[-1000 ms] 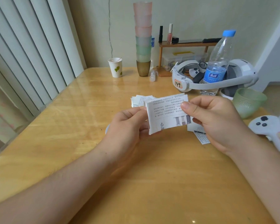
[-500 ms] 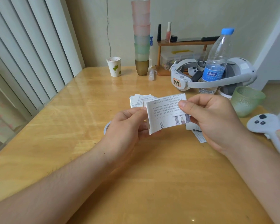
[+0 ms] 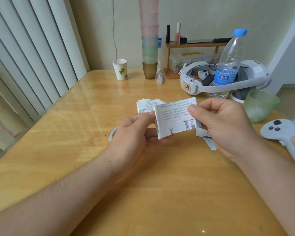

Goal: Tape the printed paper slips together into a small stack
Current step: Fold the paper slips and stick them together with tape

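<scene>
Your left hand (image 3: 136,133) and right hand (image 3: 223,121) both pinch the white printed paper slip (image 3: 175,116); far left, the leaf-printed paper cup (image 3: 120,69) holds thin sticks

The near half of the glossy wooden table (image 3: 160,193) lies open, as does its left side. Loose printed slips (image 3: 147,105) and a white tape ring (image 3: 113,133) clutter the middle. The far right is crowded by a clear blue-capped water bottle (image 3: 228,65), white headset (image 3: 228,82), ribbed green glass cup (image 3: 260,106) and white controller (image 3: 283,133).

Slip (image 3: 174,117) between hands; loose slips (image 3: 147,104) behind; bottle (image 3: 228,65) far right.
</scene>
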Available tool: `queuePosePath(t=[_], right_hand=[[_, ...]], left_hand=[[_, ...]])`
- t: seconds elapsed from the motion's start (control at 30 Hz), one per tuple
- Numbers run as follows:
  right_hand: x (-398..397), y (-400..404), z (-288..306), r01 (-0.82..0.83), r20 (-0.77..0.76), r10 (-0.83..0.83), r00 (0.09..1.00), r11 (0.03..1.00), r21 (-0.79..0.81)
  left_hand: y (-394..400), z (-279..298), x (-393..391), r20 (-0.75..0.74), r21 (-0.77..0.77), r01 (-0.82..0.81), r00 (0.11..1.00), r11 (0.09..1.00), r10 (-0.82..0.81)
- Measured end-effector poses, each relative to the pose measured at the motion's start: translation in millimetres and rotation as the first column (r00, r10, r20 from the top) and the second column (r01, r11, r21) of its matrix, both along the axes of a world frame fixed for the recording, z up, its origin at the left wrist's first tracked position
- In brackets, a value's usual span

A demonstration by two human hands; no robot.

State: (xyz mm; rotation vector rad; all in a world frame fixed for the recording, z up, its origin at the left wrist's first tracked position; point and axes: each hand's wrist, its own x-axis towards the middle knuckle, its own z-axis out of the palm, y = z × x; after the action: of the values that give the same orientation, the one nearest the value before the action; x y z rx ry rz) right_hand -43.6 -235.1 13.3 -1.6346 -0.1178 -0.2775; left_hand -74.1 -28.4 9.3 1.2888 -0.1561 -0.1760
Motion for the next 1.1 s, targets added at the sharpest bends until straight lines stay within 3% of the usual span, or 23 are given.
queuePosePath(t=[0.13,0.4,1.1], right_hand=[[-0.7,0.9,0.2,-0.002,0.001,0.002,1.0,1.0,0.006],[-0.1,-0.2,-1.6,0.009,0.009,-0.009,1.0,1.0,-0.021],[-1.3,3.3,-2.3,-0.007,0.048,0.009,0.999,0.999,-0.034]], left_hand=[[0.5,-0.7,0.6,-0.008,-0.028,-0.018,1.0,0.999,0.018],[-0.5,-9.1,2.7,0.076,0.087,-0.061,0.996,0.994,0.055],[2.4,-10.5,5.8,0.023,0.089,-0.104,0.995,0.991,0.102]])
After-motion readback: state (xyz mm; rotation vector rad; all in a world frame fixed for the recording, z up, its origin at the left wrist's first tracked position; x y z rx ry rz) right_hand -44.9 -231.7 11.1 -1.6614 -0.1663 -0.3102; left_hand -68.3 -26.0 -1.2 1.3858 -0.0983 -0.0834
